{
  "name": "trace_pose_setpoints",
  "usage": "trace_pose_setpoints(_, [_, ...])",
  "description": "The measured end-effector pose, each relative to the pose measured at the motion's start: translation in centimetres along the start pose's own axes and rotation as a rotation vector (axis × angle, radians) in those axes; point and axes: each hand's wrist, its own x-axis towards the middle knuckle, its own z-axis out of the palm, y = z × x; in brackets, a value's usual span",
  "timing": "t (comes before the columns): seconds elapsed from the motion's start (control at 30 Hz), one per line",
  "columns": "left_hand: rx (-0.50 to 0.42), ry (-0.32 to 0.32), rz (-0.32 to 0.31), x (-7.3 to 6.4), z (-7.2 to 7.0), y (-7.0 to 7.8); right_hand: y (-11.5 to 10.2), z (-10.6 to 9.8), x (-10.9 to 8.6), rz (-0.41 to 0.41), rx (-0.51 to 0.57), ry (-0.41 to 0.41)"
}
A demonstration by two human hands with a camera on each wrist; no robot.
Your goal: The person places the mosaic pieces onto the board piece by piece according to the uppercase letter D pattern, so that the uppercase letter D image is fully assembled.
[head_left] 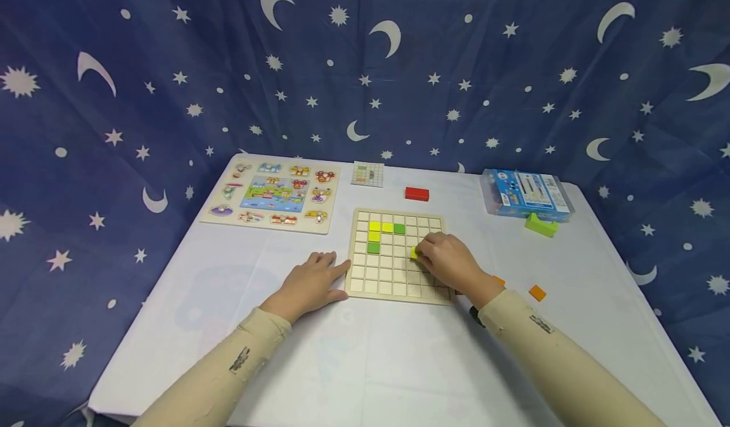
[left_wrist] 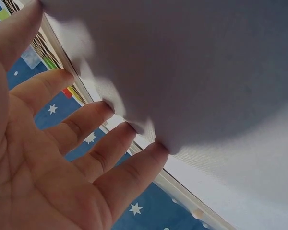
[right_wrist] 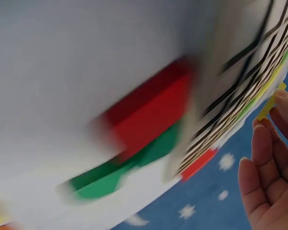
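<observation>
A wooden grid board lies mid-table, with yellow tiles and green tiles in its upper-left squares. My right hand is over the board's right half and pinches a yellow tile between thumb and fingertip. That same yellow tile shows edge-on in the right wrist view; whether it touches the board I cannot tell. My left hand rests palm down at the board's left side, fingers spread, a fingertip against its edge. In the left wrist view, the fingers are extended and hold nothing.
Behind the board are a red block and a pattern card. A picture puzzle lies back left. At back right sit a plastic box and a lime-green block. An orange tile lies near the right forearm.
</observation>
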Motion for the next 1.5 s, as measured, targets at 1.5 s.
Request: trace_pose_setpoints(1.5, [-0.004, 0.012, -0.002, 0.0, 0.1, 0.0, -1.8, -0.5, 1.2, 0.019, 0.143, -0.094])
